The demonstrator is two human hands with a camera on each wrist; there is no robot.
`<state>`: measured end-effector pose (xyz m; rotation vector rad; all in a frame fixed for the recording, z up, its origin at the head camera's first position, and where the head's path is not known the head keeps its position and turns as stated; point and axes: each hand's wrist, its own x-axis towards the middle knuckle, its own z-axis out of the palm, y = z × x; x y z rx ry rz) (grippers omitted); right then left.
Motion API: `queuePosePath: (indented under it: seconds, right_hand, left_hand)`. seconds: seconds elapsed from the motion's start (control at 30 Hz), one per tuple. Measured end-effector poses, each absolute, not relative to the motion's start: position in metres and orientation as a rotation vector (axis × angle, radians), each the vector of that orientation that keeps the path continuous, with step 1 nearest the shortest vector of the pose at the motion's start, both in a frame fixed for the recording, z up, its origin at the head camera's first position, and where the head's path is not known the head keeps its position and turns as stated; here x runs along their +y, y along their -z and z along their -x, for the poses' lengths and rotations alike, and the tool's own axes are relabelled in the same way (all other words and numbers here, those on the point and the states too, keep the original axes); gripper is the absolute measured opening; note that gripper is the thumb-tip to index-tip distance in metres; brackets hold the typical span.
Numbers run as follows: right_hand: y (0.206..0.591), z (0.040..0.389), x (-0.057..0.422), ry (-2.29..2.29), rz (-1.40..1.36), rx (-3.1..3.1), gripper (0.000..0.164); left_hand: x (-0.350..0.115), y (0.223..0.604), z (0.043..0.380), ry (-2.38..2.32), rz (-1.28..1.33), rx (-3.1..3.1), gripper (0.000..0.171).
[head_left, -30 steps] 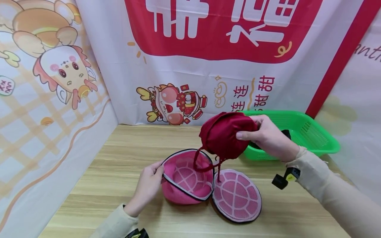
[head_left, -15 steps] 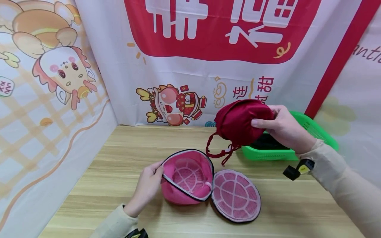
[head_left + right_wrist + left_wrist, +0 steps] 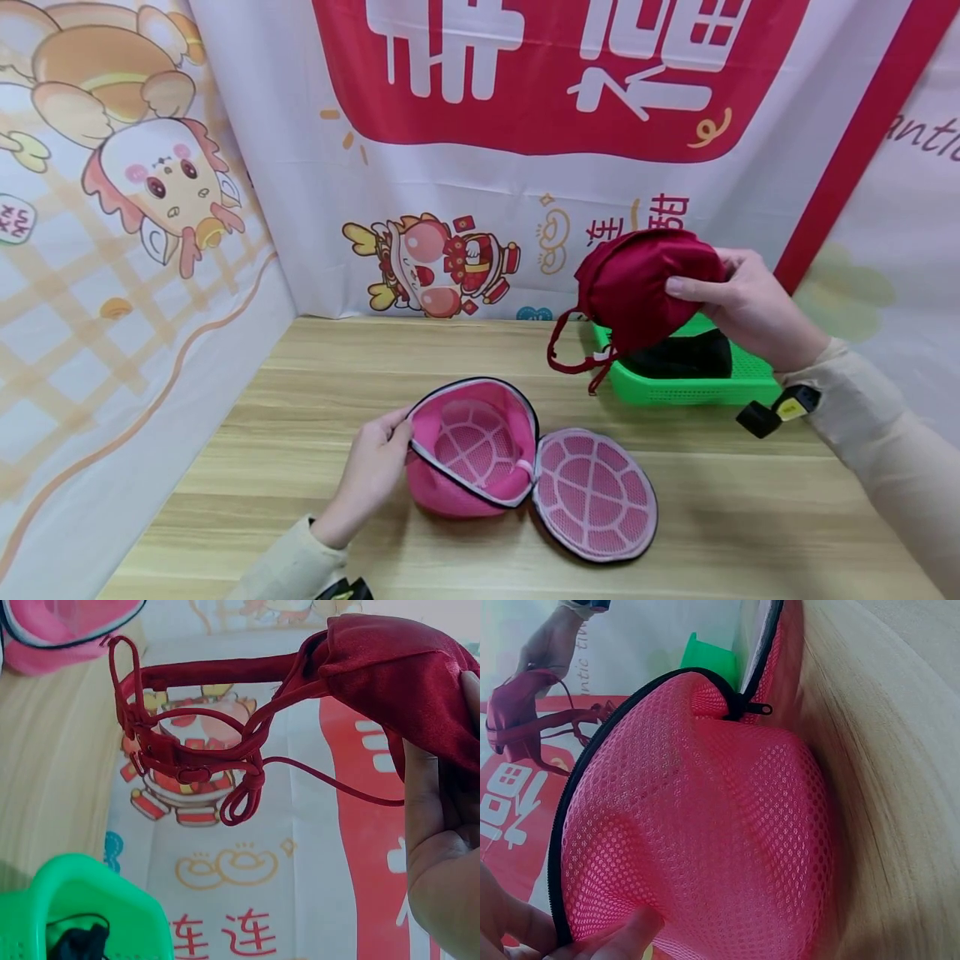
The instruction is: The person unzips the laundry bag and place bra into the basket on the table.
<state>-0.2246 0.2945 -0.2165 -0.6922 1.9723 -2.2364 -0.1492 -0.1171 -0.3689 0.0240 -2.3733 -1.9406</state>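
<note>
A red bra (image 3: 645, 287), its cups folded together, is gripped at the cup end by my right hand (image 3: 761, 304) and held above the green basket. Its straps and a thin tied cord (image 3: 244, 799) dangle to the left. On the table stands a pink mesh laundry bag (image 3: 457, 496), unzipped, its round lid (image 3: 596, 496) folded out flat to the right. My left hand (image 3: 371, 467) pinches the bag's zippered rim at the left; in the left wrist view its thumb (image 3: 634, 934) presses the mesh. No garment shows inside the bag.
A green plastic basket (image 3: 675, 392) stands at the back right, with a black cloth item (image 3: 690, 354) in it. A printed white and red curtain (image 3: 480, 183) hangs behind the wooden table (image 3: 300, 433). Another patterned sheet (image 3: 112, 333) lines the left side.
My right hand has carried the red bra right and upward, away from over the bag. More of the black cloth item shows. The left hand keeps its pinch on the rim.
</note>
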Motion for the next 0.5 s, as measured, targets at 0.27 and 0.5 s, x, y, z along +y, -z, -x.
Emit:
queuePosePath:
  seconds: [0.27,0.5]
  right_hand:
    - [0.216,0.234,0.314,2.337,0.682,1.938,0.035]
    - [0.217,0.244,0.334,2.410,0.647,1.869,0.035]
  left_hand:
    - [-0.117,0.369,0.149,1.950,-0.015,-2.372,0.035]
    - [-0.117,0.370,0.151,1.929,-0.015,-2.381,0.034]
